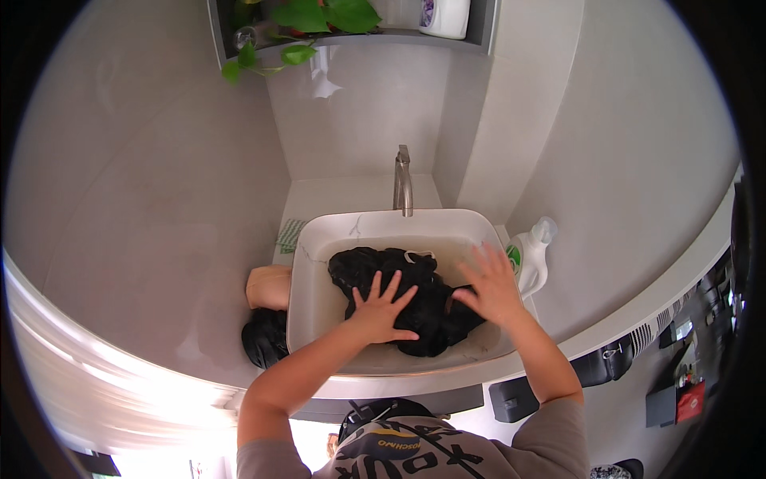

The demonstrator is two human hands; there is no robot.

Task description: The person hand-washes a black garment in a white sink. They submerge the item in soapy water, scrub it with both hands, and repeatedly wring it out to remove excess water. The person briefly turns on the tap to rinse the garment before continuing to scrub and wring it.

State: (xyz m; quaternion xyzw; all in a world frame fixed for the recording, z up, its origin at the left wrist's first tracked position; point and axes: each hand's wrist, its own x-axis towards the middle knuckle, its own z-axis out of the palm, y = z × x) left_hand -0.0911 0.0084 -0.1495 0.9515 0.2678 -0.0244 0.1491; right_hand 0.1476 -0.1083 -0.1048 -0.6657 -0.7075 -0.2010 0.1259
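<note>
A bundle of black cloth [431, 329] with a pale cord loop lies in a white sink [325, 231] that holds cloudy water. My left hand [381, 313] rests with spread fingers on the left part of the cloth. Over the basin's right side is my right hand [492, 286], its fingers apart and nothing held. Its thumb is close to the cloth's right end; whether it touches cannot be made out.
Behind the sink stands a metal faucet [403, 184]. A white detergent bottle [534, 259] is close by on the right. At the left are a beige item [268, 287], a black item [265, 338] and a green-white packet [290, 236]. A shelf above bears a plant [327, 14].
</note>
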